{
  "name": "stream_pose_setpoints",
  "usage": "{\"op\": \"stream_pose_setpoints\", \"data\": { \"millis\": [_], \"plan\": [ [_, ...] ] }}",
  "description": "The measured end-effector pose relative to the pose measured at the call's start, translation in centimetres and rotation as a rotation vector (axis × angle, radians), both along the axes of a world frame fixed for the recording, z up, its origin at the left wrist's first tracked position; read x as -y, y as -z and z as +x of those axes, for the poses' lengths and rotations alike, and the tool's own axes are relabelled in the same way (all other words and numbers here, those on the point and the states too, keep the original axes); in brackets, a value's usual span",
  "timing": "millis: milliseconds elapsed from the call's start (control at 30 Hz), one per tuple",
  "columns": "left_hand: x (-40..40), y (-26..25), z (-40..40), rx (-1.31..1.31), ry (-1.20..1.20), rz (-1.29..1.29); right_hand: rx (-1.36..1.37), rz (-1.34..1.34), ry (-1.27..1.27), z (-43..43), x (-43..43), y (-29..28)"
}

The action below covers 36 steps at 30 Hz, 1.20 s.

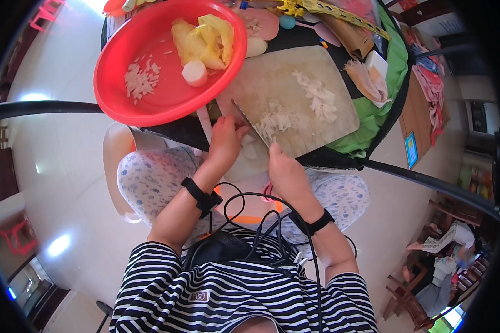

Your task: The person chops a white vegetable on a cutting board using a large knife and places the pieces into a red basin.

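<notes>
My right hand (289,177) grips the handle of a kitchen knife (250,123), its blade slanting up and left over the cutting board (271,79). My left hand (225,143), fingers curled, is close beside the blade at the board's left edge. What its fingertips hold is hidden. White vegetable slabs (250,150) lie between my hands. Right of the blade is a heap of chopped white pieces (277,123), and farther right a row of thin white slices (316,98).
A red plastic basin (171,110) at upper left holds chopped white pieces (141,79), a cut vegetable chunk (194,73) and a yellow plastic bag (204,41). A cloth (368,81) lies right of the board. Black cables (250,195) loop below my hands. Two people sit at lower right.
</notes>
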<state>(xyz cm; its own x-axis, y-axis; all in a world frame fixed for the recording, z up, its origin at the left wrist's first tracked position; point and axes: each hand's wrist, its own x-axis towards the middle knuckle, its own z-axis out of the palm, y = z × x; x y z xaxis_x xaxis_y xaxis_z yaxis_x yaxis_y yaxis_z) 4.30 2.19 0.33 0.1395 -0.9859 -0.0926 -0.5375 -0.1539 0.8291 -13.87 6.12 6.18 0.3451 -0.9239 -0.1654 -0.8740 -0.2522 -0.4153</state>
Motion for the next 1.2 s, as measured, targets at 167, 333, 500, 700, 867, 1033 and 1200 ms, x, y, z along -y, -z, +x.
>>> {"op": "stream_pose_setpoints", "data": {
  "millis": [167, 333, 500, 700, 867, 1033, 1200],
  "plan": [
    [0.1, 0.2, 0.1, -0.045, -0.027, 0.025, 0.016, 0.063, 0.057, -0.5, 0.5, -1.3],
    [0.0, 0.0, 0.0, -0.049, -0.025, -0.005, 0.042, 0.023, 0.041, -0.8, -0.2, -1.7],
    [0.1, 0.4, 0.0, -0.056, -0.018, -0.007, -0.032, 0.022, 0.017, -0.5, -0.1, 0.3],
    [-0.5, -1.8, 0.8, 0.139, 0.145, 0.011, -0.100, -0.040, 0.028, -1.2, 1.5, -0.4],
    [-1.3, -5.3, 1.5, 0.227, 0.287, 0.208, -0.043, -0.037, 0.067, -2.0, 0.9, -0.6],
    [-1.9, -4.4, 1.2, 0.225, 0.452, 0.263, -0.032, -0.021, 0.060, -2.0, 1.1, -0.4],
    [-1.8, -2.2, -0.2, 0.153, 0.222, 0.103, 0.017, -0.032, 0.120, -1.7, 1.5, -0.8]
  ]
}}
